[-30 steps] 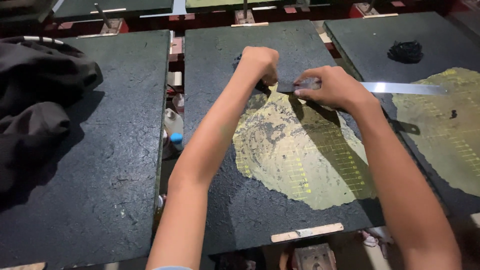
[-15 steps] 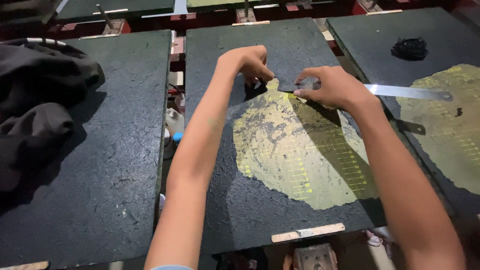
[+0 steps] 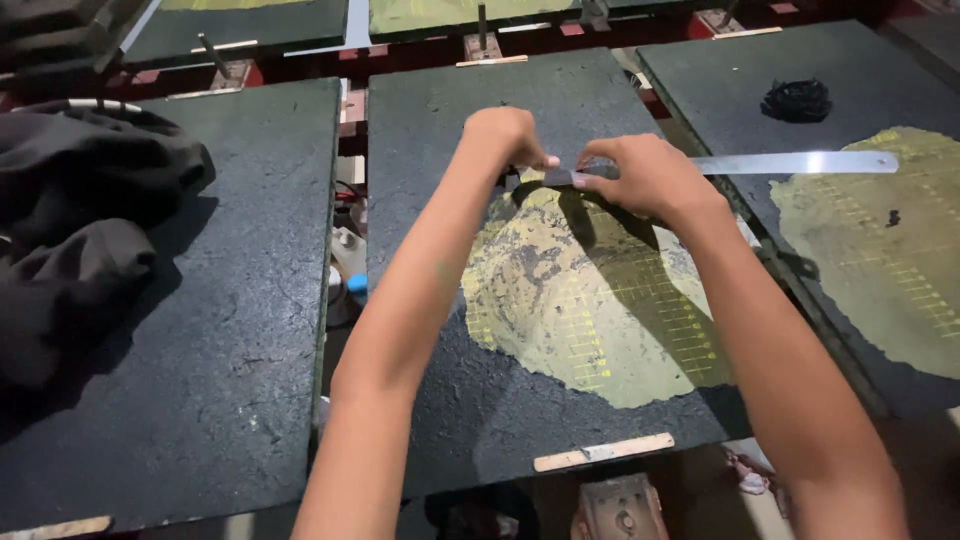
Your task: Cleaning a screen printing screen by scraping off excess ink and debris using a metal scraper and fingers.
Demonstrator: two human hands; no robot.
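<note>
My right hand point(image 3: 645, 178) grips a long metal ruler point(image 3: 800, 163) near its left end, the blade stretching right over the gap to the neighbouring board. My left hand point(image 3: 510, 138) pinches at the ruler's left tip, fingers closed on it. Both hands hover over the far part of the middle dark board point(image 3: 480, 110), just above the top edge of a scraped yellow patch point(image 3: 590, 300) with printed grid marks.
Dark cloth point(image 3: 80, 230) lies piled on the left board point(image 3: 230, 330). The right board point(image 3: 720, 80) carries a second yellow patch point(image 3: 880, 240) and a small black clump point(image 3: 797, 100). A wooden strip point(image 3: 603, 452) sits at the middle board's near edge. Red framing shows between boards.
My left hand has come off the board's black coating and moved right to meet the ruler's tip. The right hand and ruler stayed nearly in place.
</note>
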